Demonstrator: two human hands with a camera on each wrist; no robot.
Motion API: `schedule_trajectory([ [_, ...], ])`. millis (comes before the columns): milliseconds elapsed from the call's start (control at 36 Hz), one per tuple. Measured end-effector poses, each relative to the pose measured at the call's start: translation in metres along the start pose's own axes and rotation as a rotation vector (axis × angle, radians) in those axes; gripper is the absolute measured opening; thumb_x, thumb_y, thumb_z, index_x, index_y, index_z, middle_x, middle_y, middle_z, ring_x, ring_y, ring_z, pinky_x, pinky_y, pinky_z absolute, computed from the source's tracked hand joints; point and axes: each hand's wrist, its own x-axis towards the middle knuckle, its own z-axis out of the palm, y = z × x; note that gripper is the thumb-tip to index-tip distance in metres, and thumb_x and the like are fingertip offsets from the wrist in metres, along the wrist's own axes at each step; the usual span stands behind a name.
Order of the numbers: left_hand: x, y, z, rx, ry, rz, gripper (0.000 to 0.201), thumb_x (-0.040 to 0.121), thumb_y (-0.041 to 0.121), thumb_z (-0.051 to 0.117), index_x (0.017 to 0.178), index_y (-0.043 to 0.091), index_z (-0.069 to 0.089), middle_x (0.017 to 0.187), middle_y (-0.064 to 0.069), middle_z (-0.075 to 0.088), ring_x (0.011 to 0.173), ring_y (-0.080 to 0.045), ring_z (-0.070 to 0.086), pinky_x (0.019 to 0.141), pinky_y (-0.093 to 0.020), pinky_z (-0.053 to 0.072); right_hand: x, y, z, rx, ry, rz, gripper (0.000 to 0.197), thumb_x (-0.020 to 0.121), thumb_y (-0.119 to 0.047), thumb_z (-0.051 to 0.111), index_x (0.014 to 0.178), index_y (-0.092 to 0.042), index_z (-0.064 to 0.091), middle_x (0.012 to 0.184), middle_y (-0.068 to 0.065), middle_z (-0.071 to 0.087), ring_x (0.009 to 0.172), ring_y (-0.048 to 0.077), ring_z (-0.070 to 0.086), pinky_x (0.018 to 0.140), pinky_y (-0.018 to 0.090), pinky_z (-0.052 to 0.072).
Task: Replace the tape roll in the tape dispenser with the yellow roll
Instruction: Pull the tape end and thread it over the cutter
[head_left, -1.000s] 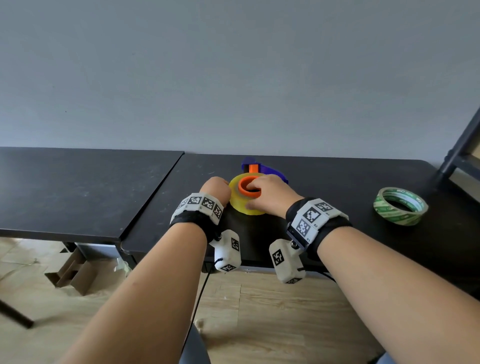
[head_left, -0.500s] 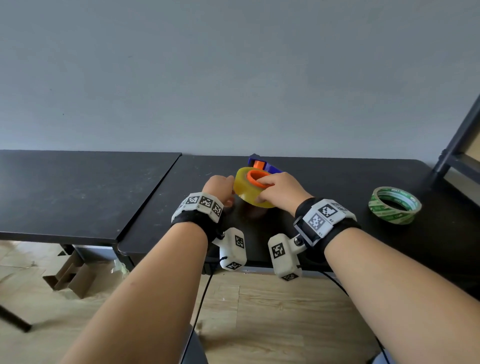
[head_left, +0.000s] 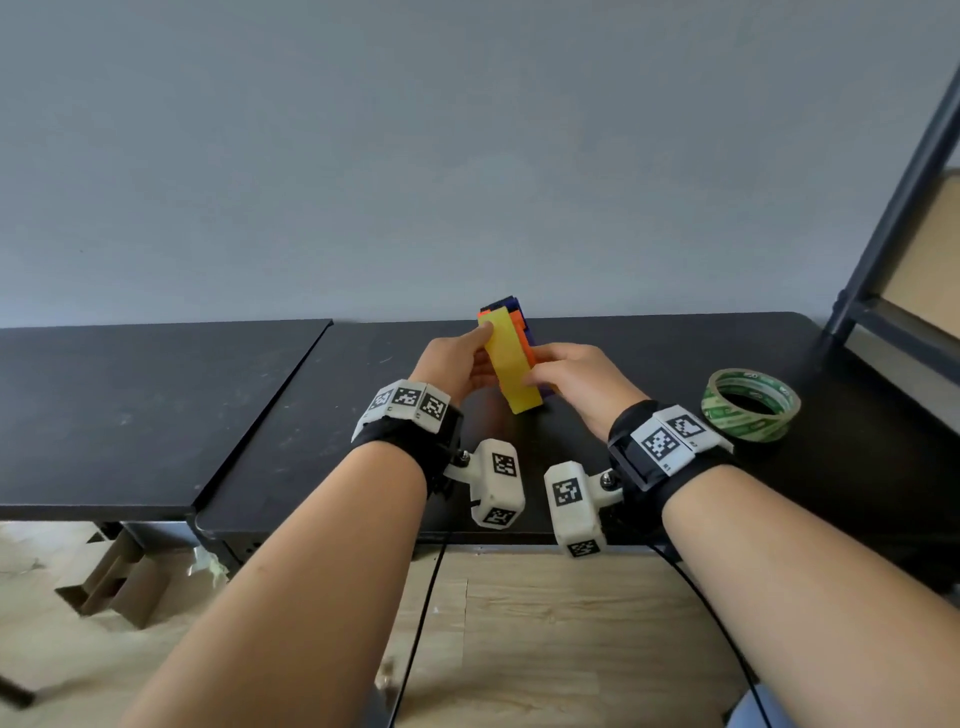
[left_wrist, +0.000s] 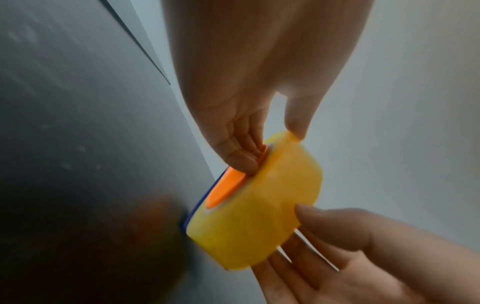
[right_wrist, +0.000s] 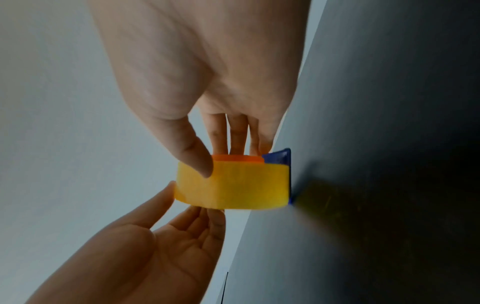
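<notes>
Nearest me, at six o'clock in the head view, I see pale wood-grain floor (head_left: 545, 623) under my forearms, with a brown cardboard piece (head_left: 114, 587) at eight o'clock beneath the table edge. Both wrists wear black bands with white checker-marked blocks.

Just past them, at the centre, I hold the yellow roll (head_left: 511, 364) on edge. It is a wide, translucent yellow band with a smooth, slightly waxy face, tilted so its top leans toward eleven o'clock and its lower end sits at or just above the matte black table (head_left: 291, 441); I cannot tell if it touches. An orange hub (left_wrist: 226, 189) fills its core, and the blue plastic tape dispenser (right_wrist: 278, 158) lies flat against the roll's far side.

My left hand (head_left: 452, 364) is on the roll's nine o'clock side, thumb tip pressed on the band near its upper end and fingers spread nearly straight under the roll's side face, cupping rather than clenching. My right hand (head_left: 576, 374) is at three o'clock, thumb on the yellow band and fingers (right_wrist: 236, 142) curled over the orange hub and blue body, pinching the assembly between them.

Further right, at about three o'clock, a green-and-white tape roll (head_left: 750, 405) lies flat on the table, well apart from my hands. Beyond, a dark metal shelf frame (head_left: 893, 218) rises at two o'clock against a plain grey wall (head_left: 467, 156).
</notes>
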Motion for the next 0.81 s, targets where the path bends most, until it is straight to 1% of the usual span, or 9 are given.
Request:
schedule_trajectory([
  [111, 0.001, -0.002, 0.008, 0.049, -0.024, 0.04, 0.036, 0.094, 0.02, 0.06, 0.111, -0.01, 0.064, 0.097, -0.022, 0.065, 0.081, -0.029, 0.063, 0.082, -0.038, 0.055, 0.005, -0.003, -0.008, 0.065, 0.013, 0.044, 0.037, 0.068, -0.022, 0.062, 0.1, -0.007, 0.074, 0.108, 0.018, 0.073, 0.106, 0.033, 0.068, 0.102, 0.049, 0.05],
  [194, -0.001, -0.004, 0.014, 0.06, -0.056, 0.047, 0.039, 0.091, 0.018, 0.063, 0.117, -0.011, 0.062, 0.097, -0.021, 0.062, 0.072, -0.025, 0.059, 0.074, -0.033, 0.052, 0.002, -0.008, -0.014, 0.154, 0.034, 0.07, 0.032, 0.082, -0.021, 0.058, 0.104, -0.001, 0.069, 0.106, 0.016, 0.073, 0.101, 0.03, 0.069, 0.095, 0.041, 0.054],
  [278, 0.0, -0.006, 0.015, 0.069, -0.081, 0.038, 0.036, 0.087, 0.016, 0.066, 0.114, -0.007, 0.064, 0.091, -0.018, 0.06, 0.068, -0.022, 0.057, 0.071, -0.032, 0.05, 0.004, -0.008, -0.021, 0.222, -0.001, 0.063, 0.021, 0.093, -0.014, 0.047, 0.086, -0.01, 0.065, 0.083, 0.008, 0.07, 0.076, 0.021, 0.066, 0.078, 0.034, 0.053],
  [333, 0.001, -0.007, 0.015, 0.084, -0.091, 0.031, 0.029, 0.085, 0.014, 0.067, 0.108, -0.004, 0.066, 0.083, -0.016, 0.061, 0.065, -0.021, 0.058, 0.068, -0.03, 0.05, 0.005, -0.01, -0.022, 0.232, -0.005, 0.069, 0.022, 0.094, -0.015, 0.044, 0.083, -0.012, 0.062, 0.079, 0.007, 0.067, 0.071, 0.02, 0.063, 0.074, 0.034, 0.053],
  [417, 0.001, -0.008, 0.016, 0.109, -0.1, 0.02, 0.018, 0.084, 0.011, 0.066, 0.097, -0.001, 0.065, 0.076, -0.013, 0.061, 0.062, -0.021, 0.058, 0.065, -0.03, 0.051, 0.008, -0.014, -0.02, 0.175, 0.011, 0.099, 0.021, 0.092, -0.022, 0.047, 0.094, -0.011, 0.064, 0.087, 0.01, 0.068, 0.076, 0.023, 0.065, 0.079, 0.038, 0.054],
  [500, 0.002, -0.008, 0.016, 0.134, -0.092, 0.023, 0.014, 0.083, 0.011, 0.066, 0.091, 0.0, 0.065, 0.075, -0.013, 0.061, 0.062, -0.022, 0.058, 0.064, -0.03, 0.051, 0.009, -0.019, -0.017, 0.117, 0.037, 0.145, 0.031, 0.087, -0.026, 0.049, 0.104, -0.007, 0.065, 0.093, 0.015, 0.07, 0.084, 0.027, 0.068, 0.082, 0.041, 0.056],
  [556, 0.002, -0.008, 0.015, 0.14, -0.094, 0.023, 0.01, 0.083, 0.011, 0.066, 0.087, 0.001, 0.066, 0.074, -0.013, 0.062, 0.062, -0.022, 0.058, 0.065, -0.03, 0.052, 0.009, -0.022, -0.015, 0.102, 0.048, 0.154, 0.03, 0.086, -0.028, 0.05, 0.102, -0.008, 0.064, 0.092, 0.015, 0.069, 0.083, 0.028, 0.066, 0.083, 0.042, 0.056],
  [667, 0.003, -0.009, 0.013, 0.153, -0.102, 0.031, 0.012, 0.081, 0.012, 0.07, 0.087, 0.002, 0.067, 0.075, -0.013, 0.063, 0.064, -0.022, 0.06, 0.069, -0.032, 0.054, 0.011, -0.025, -0.013, 0.087, 0.078, 0.167, 0.023, 0.083, -0.029, 0.052, 0.095, -0.011, 0.06, 0.091, 0.014, 0.063, 0.078, 0.026, 0.062, 0.074, 0.038, 0.055],
  [806, 0.003, -0.009, 0.011, 0.145, -0.119, 0.038, 0.014, 0.08, 0.012, 0.072, 0.089, 0.002, 0.068, 0.075, -0.013, 0.065, 0.065, -0.023, 0.061, 0.072, -0.033, 0.055, 0.013, -0.026, -0.012, 0.069, 0.101, 0.193, 0.028, 0.079, -0.031, 0.054, 0.096, -0.01, 0.061, 0.092, 0.014, 0.063, 0.08, 0.028, 0.063, 0.078, 0.039, 0.057],
])
